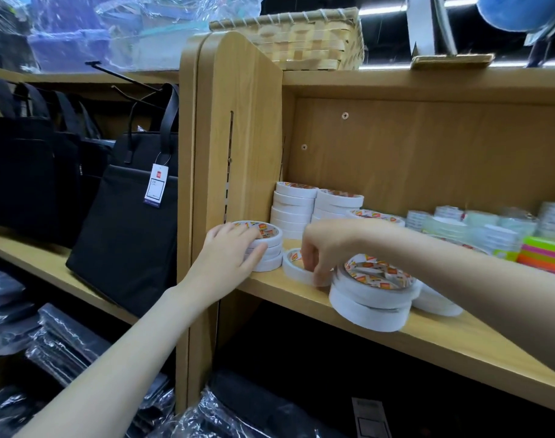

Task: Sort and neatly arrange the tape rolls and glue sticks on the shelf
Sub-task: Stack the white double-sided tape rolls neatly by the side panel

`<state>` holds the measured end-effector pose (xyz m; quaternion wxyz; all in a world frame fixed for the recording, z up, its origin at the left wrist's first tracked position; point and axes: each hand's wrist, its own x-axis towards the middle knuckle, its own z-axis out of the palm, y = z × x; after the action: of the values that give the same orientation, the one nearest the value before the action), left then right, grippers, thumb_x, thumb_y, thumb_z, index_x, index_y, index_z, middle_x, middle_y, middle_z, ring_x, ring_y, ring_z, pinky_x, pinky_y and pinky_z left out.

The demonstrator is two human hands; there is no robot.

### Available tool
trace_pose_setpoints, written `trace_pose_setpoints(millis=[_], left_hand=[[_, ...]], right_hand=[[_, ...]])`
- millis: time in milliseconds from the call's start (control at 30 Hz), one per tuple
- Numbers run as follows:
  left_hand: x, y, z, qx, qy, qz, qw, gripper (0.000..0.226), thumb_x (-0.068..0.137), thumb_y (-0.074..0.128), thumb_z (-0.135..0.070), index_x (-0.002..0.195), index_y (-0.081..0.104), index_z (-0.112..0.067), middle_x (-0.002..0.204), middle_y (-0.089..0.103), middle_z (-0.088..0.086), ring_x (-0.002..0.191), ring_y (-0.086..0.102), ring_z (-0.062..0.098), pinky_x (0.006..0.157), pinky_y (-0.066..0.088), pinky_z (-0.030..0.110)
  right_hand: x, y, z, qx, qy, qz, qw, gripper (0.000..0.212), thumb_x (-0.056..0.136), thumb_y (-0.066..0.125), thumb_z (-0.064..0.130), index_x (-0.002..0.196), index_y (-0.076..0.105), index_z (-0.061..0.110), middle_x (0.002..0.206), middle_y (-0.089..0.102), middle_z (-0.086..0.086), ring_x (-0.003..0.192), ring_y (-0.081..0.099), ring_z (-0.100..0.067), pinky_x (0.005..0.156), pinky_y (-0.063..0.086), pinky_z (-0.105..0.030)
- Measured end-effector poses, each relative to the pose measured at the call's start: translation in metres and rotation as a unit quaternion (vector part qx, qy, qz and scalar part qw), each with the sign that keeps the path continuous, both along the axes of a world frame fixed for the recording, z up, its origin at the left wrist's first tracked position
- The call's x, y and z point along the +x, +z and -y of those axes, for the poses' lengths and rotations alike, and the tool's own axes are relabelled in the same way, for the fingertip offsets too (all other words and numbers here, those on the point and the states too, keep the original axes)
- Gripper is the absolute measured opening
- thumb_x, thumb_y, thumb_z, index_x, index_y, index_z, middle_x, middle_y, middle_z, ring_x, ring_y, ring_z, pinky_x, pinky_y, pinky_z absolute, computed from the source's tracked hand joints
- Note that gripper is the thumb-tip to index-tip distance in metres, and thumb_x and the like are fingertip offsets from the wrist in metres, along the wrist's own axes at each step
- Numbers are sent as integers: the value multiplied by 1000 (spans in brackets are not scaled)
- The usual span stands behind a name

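White double-sided tape rolls sit on a wooden shelf [427, 339]. My left hand [230, 251] wraps a short stack of white rolls [270, 245] at the shelf's left front corner, fingers curled over its top and side. My right hand [323, 248] pinches a single flat roll [293, 267] just right of that stack. Two wider rolls [371, 295] are stacked at the front edge, beside my right wrist. Taller stacks of white rolls [301, 207] stand at the back left. Clear tape rolls [478, 226] fill the back right. No glue sticks are visible.
Neon sticky-note blocks [544, 252] lie at the right. The wooden side panel [235, 128] bounds the shelf on the left. Black bags [127, 235] hang and stand to the left of it. A woven basket [301, 39] sits on top. Plastic-wrapped goods [64, 343] lie below.
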<state>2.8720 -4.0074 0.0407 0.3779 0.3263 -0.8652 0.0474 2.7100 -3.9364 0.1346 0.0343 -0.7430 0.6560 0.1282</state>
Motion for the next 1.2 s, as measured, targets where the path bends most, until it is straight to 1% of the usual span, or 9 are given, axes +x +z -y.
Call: trace_pose_setpoints(millis=[167, 267, 333, 467, 533, 700, 900, 1100, 1200], left_hand=[[-5, -5, 5, -25, 6, -41, 999, 49, 85, 18, -49, 89, 55, -17, 85, 52, -7, 87, 45, 11, 92, 23, 23], [-9, -6, 9, -33, 9, -59, 998, 34, 83, 20, -47, 79, 44, -22, 76, 43, -9, 78, 39, 10, 90, 30, 29], [-13, -4, 13, -24, 12, -32, 999, 44, 82, 16, -49, 85, 50, -20, 83, 45, -9, 85, 40, 9, 95, 27, 28], [-27, 0, 20, 10, 34, 26, 999, 30, 97, 30, -36, 102, 51, -16, 96, 43, -6, 103, 40, 14, 101, 19, 27], [-31, -1, 22, 2, 36, 17, 999, 23, 98, 32, -32, 102, 48, -16, 95, 39, -7, 104, 39, 14, 102, 20, 28], [-32, -7, 25, -4, 21, -12, 1000, 15, 97, 37, -30, 96, 45, -17, 93, 37, -7, 92, 30, 10, 103, 24, 30], [-32, -7, 26, -15, 21, -16, 1000, 56, 83, 13, -49, 105, 53, -16, 93, 39, -11, 97, 35, 9, 101, 17, 24], [-32, -8, 27, -23, 21, -23, 999, 55, 84, 14, -48, 104, 53, -16, 93, 41, -12, 98, 36, 9, 102, 15, 22], [-33, -12, 30, -34, 23, -43, 998, 59, 80, 12, -49, 101, 55, -16, 92, 42, -11, 97, 38, 11, 99, 16, 20]], right_hand=[[-31, 36, 4, -66, -23, 161, 984, 15, 84, 67, 18, 71, 62, 23, 66, 56, 4, 62, 49, -10, 56, 40, -20], [-49, 57, 3, -142, -48, 367, 918, 5, 86, 63, 8, 86, 68, 9, 62, 57, 2, 54, 51, -6, 49, 42, -15], [-55, 65, 12, -205, -39, 411, 888, 11, 87, 62, 4, 96, 68, 4, 66, 62, -2, 54, 55, -7, 49, 46, -12], [-69, 68, 43, -376, -61, 138, 914, 17, 87, 61, 11, 101, 69, 10, 89, 68, -9, 77, 61, -20, 67, 49, -25], [-80, 57, 57, -382, -93, 72, 916, 19, 88, 58, 12, 103, 69, 10, 99, 68, -12, 90, 62, -27, 79, 49, -32], [-96, 42, 68, -309, -104, 77, 942, 11, 86, 62, 12, 95, 68, 10, 71, 60, -1, 65, 61, -19, 68, 49, -28], [-71, 48, 97, -359, -25, 112, 926, 12, 87, 63, 18, 96, 69, 13, 91, 65, -9, 75, 60, -23, 64, 51, -32], [-57, 38, 126, -381, -34, 90, 919, 23, 87, 63, 17, 106, 61, 5, 112, 58, -16, 101, 56, -31, 78, 41, -30], [-57, 35, 127, -372, -35, 72, 925, 42, 80, 71, 32, 111, 57, 6, 113, 50, -13, 105, 49, -30, 84, 42, -34]])
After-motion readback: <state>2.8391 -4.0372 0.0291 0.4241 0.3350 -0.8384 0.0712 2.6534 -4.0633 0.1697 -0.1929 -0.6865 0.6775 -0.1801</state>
